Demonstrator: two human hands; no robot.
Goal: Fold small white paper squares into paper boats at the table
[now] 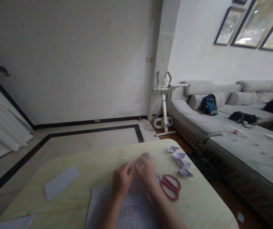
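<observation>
My left hand (122, 178) and my right hand (146, 171) meet above the table, fingers pinched together at the tips. What they hold, if anything, is hidden by the fingers and blurred. Beneath my forearms lies a sheet of paper covered in lines of writing (133, 210). Scissors with red handles (171, 187) rest just right of my right hand, their blades partly hidden behind it. Several small folded paper pieces (186, 172) sit along the table's right side, beyond the scissors.
A white paper strip (61, 183) lies on the left of the pale wooden table (88, 168), and another paper (15, 222) is at the lower left edge. Right of the table stands a grey sofa (196, 119) with a blue backpack (209, 105). An exercise machine (164, 108) stands behind.
</observation>
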